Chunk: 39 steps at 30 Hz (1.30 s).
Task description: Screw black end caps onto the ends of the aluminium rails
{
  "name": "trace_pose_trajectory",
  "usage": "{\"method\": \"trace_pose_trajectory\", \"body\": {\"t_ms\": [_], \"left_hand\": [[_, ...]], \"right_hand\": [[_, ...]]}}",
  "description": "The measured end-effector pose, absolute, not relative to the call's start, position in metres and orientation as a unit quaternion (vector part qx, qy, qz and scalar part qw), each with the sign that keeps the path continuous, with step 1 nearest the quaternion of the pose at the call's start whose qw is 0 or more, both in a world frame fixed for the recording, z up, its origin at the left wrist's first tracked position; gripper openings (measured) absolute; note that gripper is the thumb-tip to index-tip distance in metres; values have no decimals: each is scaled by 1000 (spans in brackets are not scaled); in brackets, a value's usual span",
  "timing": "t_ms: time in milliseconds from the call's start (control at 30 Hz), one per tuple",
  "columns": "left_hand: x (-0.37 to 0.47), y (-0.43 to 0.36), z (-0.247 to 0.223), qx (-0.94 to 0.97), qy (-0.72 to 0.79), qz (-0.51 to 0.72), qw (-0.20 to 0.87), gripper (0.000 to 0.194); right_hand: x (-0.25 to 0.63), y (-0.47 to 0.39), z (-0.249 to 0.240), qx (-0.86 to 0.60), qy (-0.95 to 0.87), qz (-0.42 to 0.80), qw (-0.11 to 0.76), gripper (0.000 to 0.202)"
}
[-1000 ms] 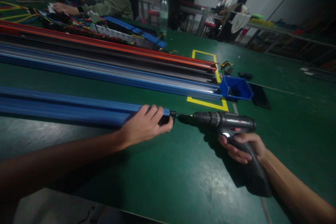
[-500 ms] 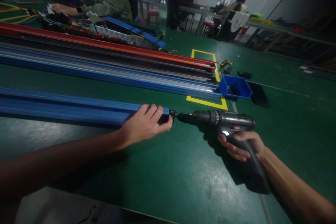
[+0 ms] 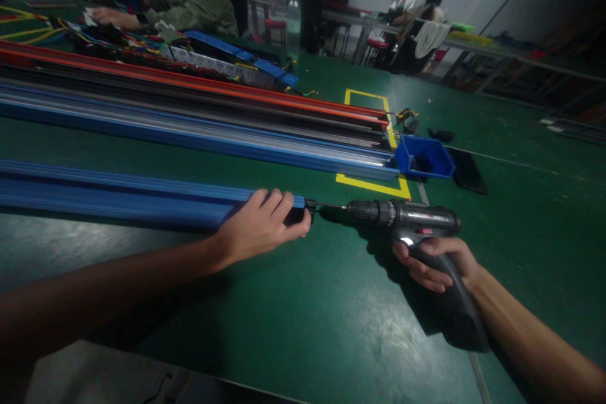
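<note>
My left hand [image 3: 262,224] is wrapped over the right end of a long blue profile [image 3: 142,202] lying on the green table. Its thumb presses a black end cap [image 3: 294,215] at that end. My right hand [image 3: 438,262] grips a black cordless drill [image 3: 407,214] by its handle, the drill lying level and pointing left. From its chuck a long thin bit [image 3: 331,206] reaches the end cap near my left thumb. Whether a screw sits at the tip is too small to tell.
Behind lie more long blue, black and orange profiles [image 3: 237,98]. A blue bin [image 3: 423,158] with small dark parts stands at their right ends, a dark phone-like slab [image 3: 466,170] beside it. Across the table, a co-worker's hand [image 3: 113,17] is near bundled wires.
</note>
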State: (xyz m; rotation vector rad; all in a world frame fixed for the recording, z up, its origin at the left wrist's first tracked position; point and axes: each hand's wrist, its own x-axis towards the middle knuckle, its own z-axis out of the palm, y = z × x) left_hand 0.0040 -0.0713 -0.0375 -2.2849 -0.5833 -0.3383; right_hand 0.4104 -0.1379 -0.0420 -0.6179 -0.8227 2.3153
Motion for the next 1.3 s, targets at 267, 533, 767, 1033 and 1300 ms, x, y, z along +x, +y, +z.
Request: {"method": "trace_pose_trajectory", "body": {"t_ms": [267, 533, 767, 1033, 1300], "left_hand": [[2, -72, -40, -895, -237, -137, 352, 45], [2, -72, -39, -892, -232, -125, 368, 48], [1, -72, -40, -898, -238, -126, 349, 46], [2, -72, -41, -895, -235, -138, 352, 47], [2, -72, -39, -890, -233, -121, 373, 47]], "right_hand": [[411, -137, -43, -232, -300, 876, 297, 26], [413, -139, -42, -243, -297, 876, 292, 25], [413, -139, -43, -252, -292, 873, 298, 24], [414, -139, -44, -253, -294, 872, 297, 24], [415, -140, -45, -251, -293, 872, 303, 22]]}}
